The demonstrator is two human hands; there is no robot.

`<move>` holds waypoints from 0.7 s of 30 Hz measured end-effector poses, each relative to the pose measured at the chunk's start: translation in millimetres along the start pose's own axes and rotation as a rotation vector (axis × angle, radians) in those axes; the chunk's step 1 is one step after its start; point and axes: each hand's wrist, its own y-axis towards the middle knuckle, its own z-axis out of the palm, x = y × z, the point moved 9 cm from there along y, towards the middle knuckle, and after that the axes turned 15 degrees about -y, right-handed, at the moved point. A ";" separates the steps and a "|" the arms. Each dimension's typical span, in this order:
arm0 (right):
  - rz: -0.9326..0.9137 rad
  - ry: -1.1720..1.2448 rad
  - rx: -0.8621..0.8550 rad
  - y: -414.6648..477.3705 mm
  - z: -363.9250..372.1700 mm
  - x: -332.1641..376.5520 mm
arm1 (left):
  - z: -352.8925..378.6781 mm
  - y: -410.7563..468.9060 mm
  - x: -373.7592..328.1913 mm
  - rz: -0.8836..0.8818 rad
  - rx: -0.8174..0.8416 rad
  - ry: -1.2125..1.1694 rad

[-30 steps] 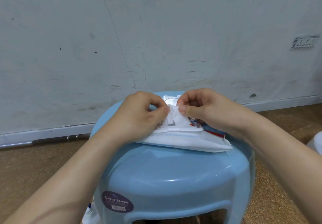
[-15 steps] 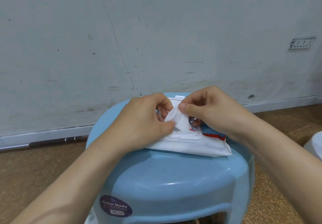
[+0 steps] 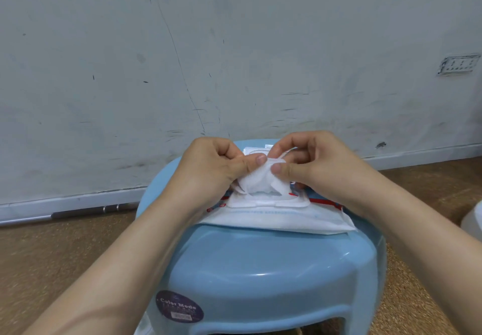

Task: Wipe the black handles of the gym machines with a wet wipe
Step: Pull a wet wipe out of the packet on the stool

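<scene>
My left hand (image 3: pixel 208 173) and right hand (image 3: pixel 320 167) both pinch the wipe (image 3: pixel 258 180); it has come further out of the pack (image 3: pixel 281 220) on the stool (image 3: pixel 260 269) than a second ago; not yet free, so wiping waits.

Crumpled white wet wipe (image 3: pixel 257 179) protrudes from its pack (image 3: pixel 283 221).

The left hand (image 3: pixel 208 171) and right hand (image 3: pixel 322 167) hide the printed middle of the flat white wet-wipe pack (image 3: pixel 281 221). The bottom edge crops the light blue plastic stool (image 3: pixel 260 269), and fine print on its dark round sticker (image 3: pixel 180 306) is unreadable.
</scene>
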 end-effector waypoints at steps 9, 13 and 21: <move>-0.002 0.007 -0.037 3.7 2.2 -5.5 | -0.3 -5.8 1.8 -0.139 0.236 0.128; -0.059 0.075 -0.001 1.6 4.0 3.3 | 0.5 -6.6 0.3 -0.133 0.159 0.036; -0.157 0.069 -0.171 -2.2 -1.9 12.2 | -2.8 -4.9 -7.2 -0.123 0.124 -0.070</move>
